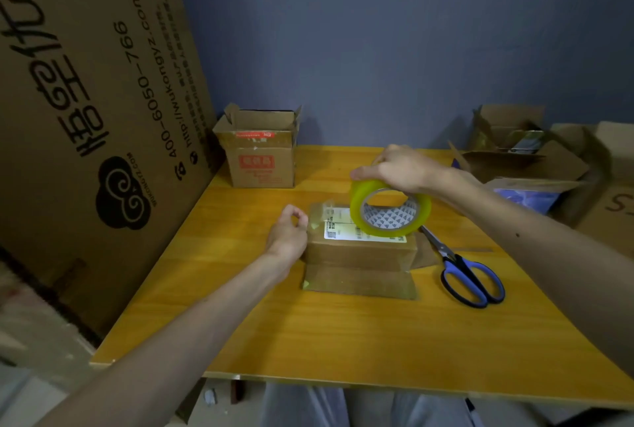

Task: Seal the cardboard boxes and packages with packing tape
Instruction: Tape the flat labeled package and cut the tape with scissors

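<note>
Yellow tape roll [390, 209], gripped in curled fingers of the right hand [401, 167], hangs over the small box [360, 250] mid-table [308, 341], and if the left hand [288, 233] loses its pinch on the tape end [319, 212], the strip may wrinkle.

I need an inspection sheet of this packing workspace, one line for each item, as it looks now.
Surface: yellow wooden table, with boxes and scissors on it.
Job's things: small labelled box at the centre; tape roll held above it.
Clutter: blue-handled scissors lying right of the small labelled box; red-printed open box at back left.
Grippers: right hand grips the tape roll from above; left hand at the box's left end, fingers curled, grip unclear.
Cables: nothing seen.
Surroundings: blue wall; printed cardboard sheet leaning at left; more opened boxes at right.
</note>
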